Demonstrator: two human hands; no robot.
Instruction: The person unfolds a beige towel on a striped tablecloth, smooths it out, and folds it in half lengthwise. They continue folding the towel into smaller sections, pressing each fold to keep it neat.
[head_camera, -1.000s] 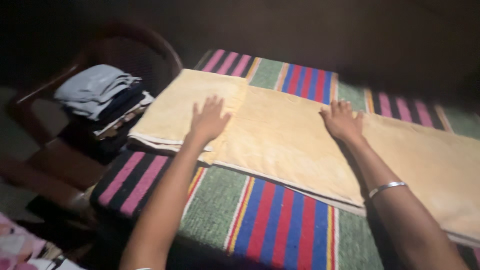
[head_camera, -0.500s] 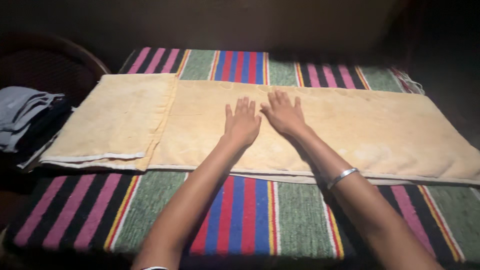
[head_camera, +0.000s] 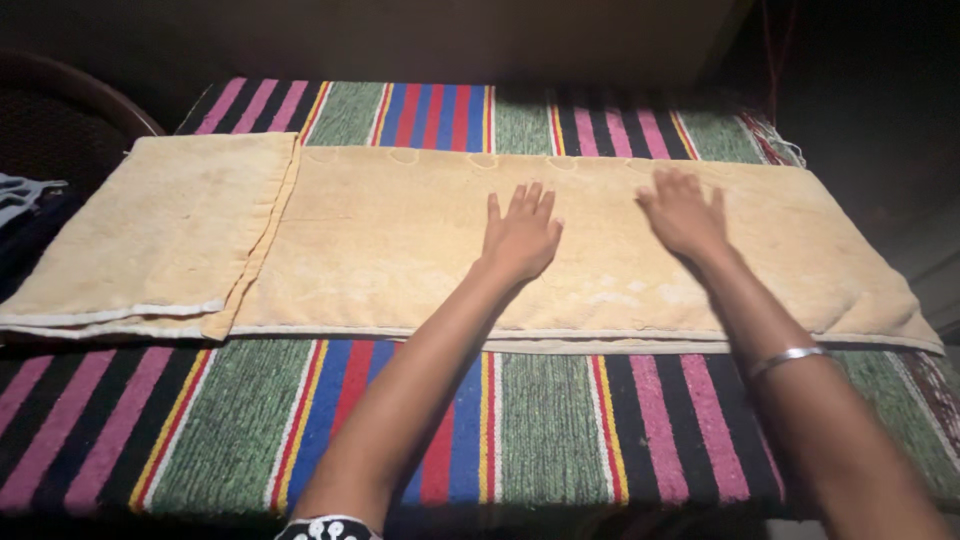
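Observation:
A long pale yellow towel (head_camera: 380, 240) lies flat across a striped woven blanket (head_camera: 540, 430). Its left end is folded over into a doubled flap (head_camera: 160, 225). My left hand (head_camera: 522, 238) rests palm down, fingers spread, on the middle of the towel. My right hand (head_camera: 685, 215) lies flat on the towel further right, fingers apart. A silver bangle (head_camera: 790, 358) circles my right wrist. Neither hand grips anything.
A dark chair (head_camera: 70, 110) stands at the left with folded grey clothes (head_camera: 20, 195) on it. The blanket's fringe (head_camera: 780, 140) hangs at the far right corner. Dark wall lies behind the surface.
My hands first moved together toward the towel's middle, then my right hand slid right, away from the left. The view panned right, pushing the chair and clothes to the left edge.

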